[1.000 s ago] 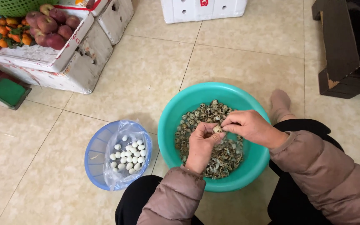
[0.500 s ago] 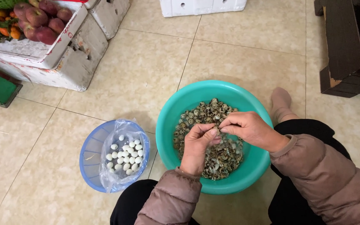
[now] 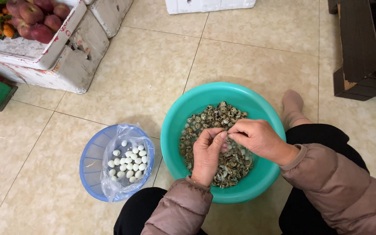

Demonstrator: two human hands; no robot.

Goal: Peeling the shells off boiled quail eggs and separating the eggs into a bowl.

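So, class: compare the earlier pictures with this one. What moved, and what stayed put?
The left hand and right hand have drawn closer, fingertips meeting on one small egg over the teal basin. Nothing was let go. The basin and the blue basket of peeled white eggs stayed in place.

I see left hand and right hand meeting fingertip to fingertip, fingers pinched, both forearms angled in from near, sleeves at wrists.
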